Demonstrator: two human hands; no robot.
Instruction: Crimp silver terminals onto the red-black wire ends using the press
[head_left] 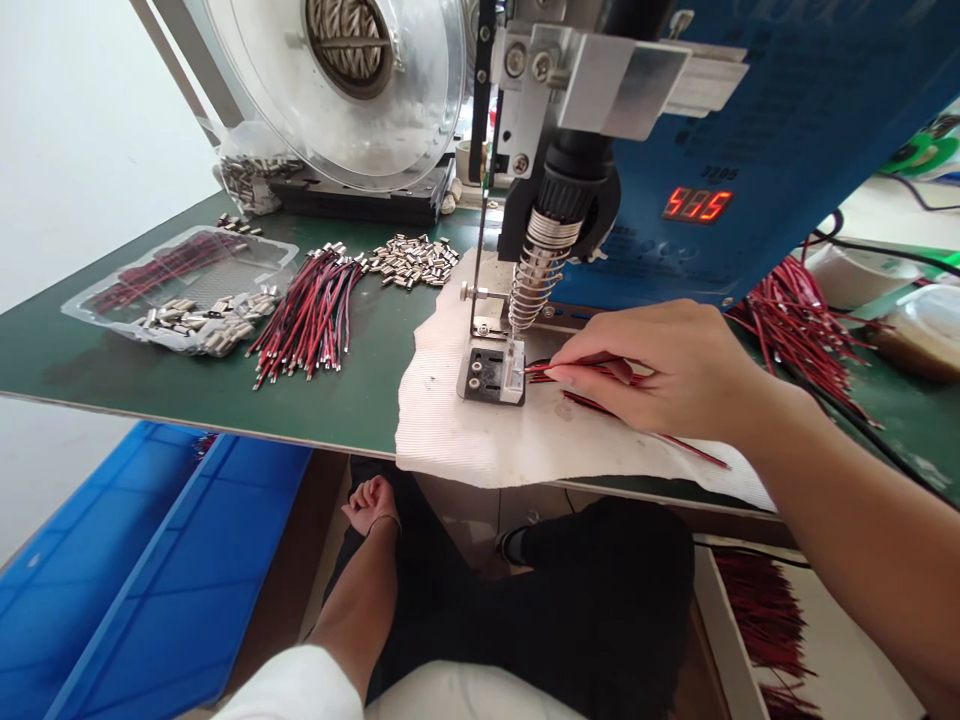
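My right hand (pixel 645 370) pinches a red and black wire (pixel 538 368) between thumb and fingertips. The wire's end reaches the small white block of the fixture (pixel 512 372), right under the soldering iron tip (pixel 515 342) and its coiled spring (pixel 538 270). Below my hand, another red and black wire (pixel 589 402) lies on the cream cloth (pixel 465 440). My left hand (pixel 371 503) rests on my thigh, below the table edge, with its fingers curled in; whether anything is inside them I cannot make out.
The blue machine (pixel 675 140) stands behind the fixture, its display reading 515. Leftward on the green table (pixel 330 405) are a wire bundle (pixel 311 310), metal connectors (pixel 412 260) and a clear plastic tray (pixel 180 290). More red wires (pixel 795 320) lie at right. Blue bins (pixel 157 580) stand below.
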